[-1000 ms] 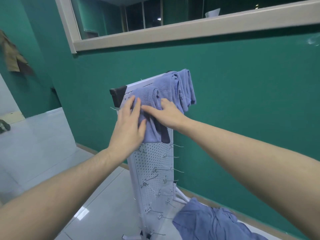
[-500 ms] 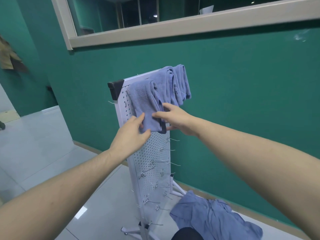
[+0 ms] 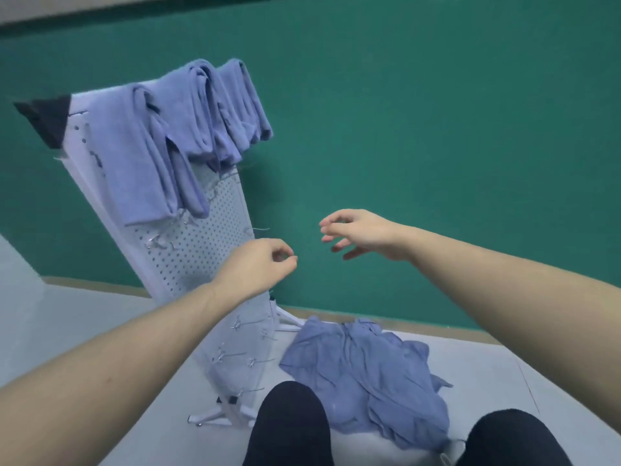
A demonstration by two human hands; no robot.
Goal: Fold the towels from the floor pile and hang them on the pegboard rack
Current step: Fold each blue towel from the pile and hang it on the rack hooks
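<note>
The light is soft and even, shadows are faint, everything looks a bit blurry, and the edges bend outward.

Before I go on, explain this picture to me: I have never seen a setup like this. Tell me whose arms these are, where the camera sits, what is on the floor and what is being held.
There is no machine here, only a person. The single camera is worn on the head and looks forward and down, so the arms reach in from below. The left hand has its fingers loosely curled; the right hand is open. Neither holds anything. Ahead stands a white pegboard rack with metal hooks, and folded blue towels hang over its top. On the grey floor, beside the rack's foot, lies a crumpled pile of blue towels. The dark shapes at the bottom look like the person's knees.
</note>
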